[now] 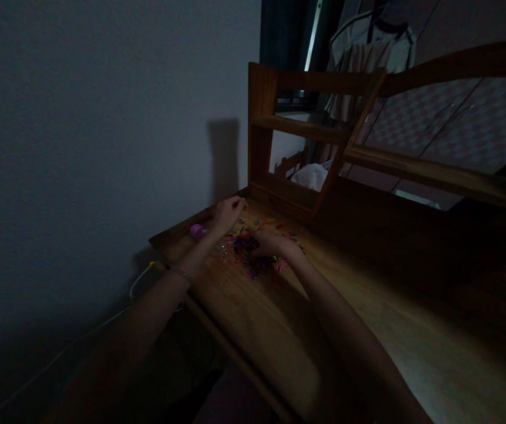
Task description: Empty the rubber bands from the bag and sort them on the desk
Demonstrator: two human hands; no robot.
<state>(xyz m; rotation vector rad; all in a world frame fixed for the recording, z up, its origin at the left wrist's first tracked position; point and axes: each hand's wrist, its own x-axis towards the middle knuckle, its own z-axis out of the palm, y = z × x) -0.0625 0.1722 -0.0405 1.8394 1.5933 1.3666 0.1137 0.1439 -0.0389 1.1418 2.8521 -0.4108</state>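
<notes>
A loose heap of small coloured rubber bands (259, 268) lies on the wooden desk. Over the heap is my right hand (270, 242), its thumb and fingers apart and reaching down among the bands. Just beyond the heap, towards the wall, my left hand (230, 213) is raised with its fingers curled together; whatever is in them is too small and dark to make out. A purple round object (197, 231) sits left of my left wrist. Beside the heap, a clear shiny item (223, 248) is partly hidden by my left forearm.
The desk (279, 330) stands against a pale wall (125, 118). A wooden shelf frame (259, 129) rises at its back. A white cable (80, 338) hangs by the left edge. Clothes (368, 53) and a patterned cupboard (465, 118) are behind. The light is dim.
</notes>
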